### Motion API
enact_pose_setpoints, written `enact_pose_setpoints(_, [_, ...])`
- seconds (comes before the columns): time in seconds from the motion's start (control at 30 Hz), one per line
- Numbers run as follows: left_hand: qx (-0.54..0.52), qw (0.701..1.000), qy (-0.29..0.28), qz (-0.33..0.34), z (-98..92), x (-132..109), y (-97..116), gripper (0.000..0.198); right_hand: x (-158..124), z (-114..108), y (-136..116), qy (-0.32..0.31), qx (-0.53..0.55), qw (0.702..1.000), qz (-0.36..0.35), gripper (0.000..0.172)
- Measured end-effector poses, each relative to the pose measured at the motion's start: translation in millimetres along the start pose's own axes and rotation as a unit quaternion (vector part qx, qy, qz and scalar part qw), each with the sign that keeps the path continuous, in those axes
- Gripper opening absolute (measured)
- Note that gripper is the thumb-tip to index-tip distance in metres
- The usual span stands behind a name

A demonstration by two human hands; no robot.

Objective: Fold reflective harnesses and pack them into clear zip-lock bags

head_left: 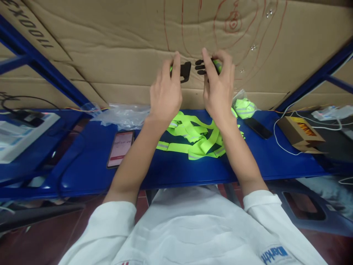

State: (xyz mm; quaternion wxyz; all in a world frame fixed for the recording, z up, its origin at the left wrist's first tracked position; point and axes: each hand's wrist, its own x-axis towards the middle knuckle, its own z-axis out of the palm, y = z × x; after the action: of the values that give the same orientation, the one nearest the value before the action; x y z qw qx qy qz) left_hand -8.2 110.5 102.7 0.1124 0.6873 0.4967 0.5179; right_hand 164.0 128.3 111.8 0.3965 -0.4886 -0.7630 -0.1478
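Note:
My left hand (167,90) is closed on the black socket half of a side-release buckle (186,71), with a bit of yellow-green strap showing beside the fingers. Closed on the pronged half of the buckle (200,67) is my right hand (219,82); yellow-green webbing shows between its fingers. A small gap separates the two halves, which face each other in front of the cardboard. Below my hands, a neon strap with grey reflective bands (198,141) lies in loose folds on the blue shelf (171,173).
Clear plastic bags (124,116) and a lit phone (120,149) lie to the left. At right are a bagged neon strap bundle (244,108), a dark phone (257,127), a small open cardboard box (300,133) and a white cable (278,141). A cardboard wall (124,44) stands behind.

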Motion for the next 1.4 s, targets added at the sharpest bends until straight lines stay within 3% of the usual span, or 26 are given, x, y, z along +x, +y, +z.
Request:
enact_pose_setpoints(0.23, [-0.026,1.0,0.011,-0.007,12.8,-4.5,6.8,0.068,-3.6,18.4,-10.7,0.012,-0.016,0.998,-0.052,0.059])
enact_pose_setpoints(0.43, [-0.001,0.998,0.044,-0.044,10.2,-3.6,8.5,0.068,-4.8,17.8,-11.2,0.052,-0.032,0.998,-0.011,0.066])
enact_pose_setpoints(0.57, [0.065,0.997,0.027,-0.025,9.0,-5.8,13.0,0.07,-6.5,11.1,-13.5,0.037,-0.013,0.999,-0.004,0.063])
enact_pose_setpoints(0.73, [0.11,0.993,0.026,-0.021,21.9,-13.3,18.4,0.067,-6.5,13.4,-21.6,0.008,0.026,0.999,0.031,0.063])
enact_pose_setpoints(0.87, [0.154,0.988,0.027,-0.015,26.7,-13.7,17.2,0.066,-5.9,18.7,-21.2,-0.037,0.041,0.998,-0.032,0.06])
enact_pose_setpoints(1.0, [0.225,0.974,0.024,0.013,10.5,-7.0,13.4,0.072,-1.2,10.2,-6.6,-0.052,0.109,0.989,-0.08,0.083])
enact_pose_setpoints(1.1, [0.156,0.982,0.065,0.081,-2.3,-3.7,9.9,0.071,4.5,0.6,8.0,-0.089,0.183,0.977,-0.069,0.094])
enact_pose_setpoints(1.2, [0.005,0.988,0.093,0.122,-4.9,-2.4,7.8,0.066,7.8,-1.0,16.5,-0.137,0.293,0.945,-0.037,0.069])
enact_pose_setpoints(1.3, [-0.166,0.981,0.062,0.074,0.8,0.2,5.9,0.057,8.5,5.2,16.2,-0.129,0.411,0.902,0.031,0.046])
enact_pose_setpoints(1.4, [-0.316,0.948,-0.022,-0.016,8.3,4.0,1.0,0.061,9.8,10.3,14.7,-0.121,0.497,0.852,0.108,0.043])
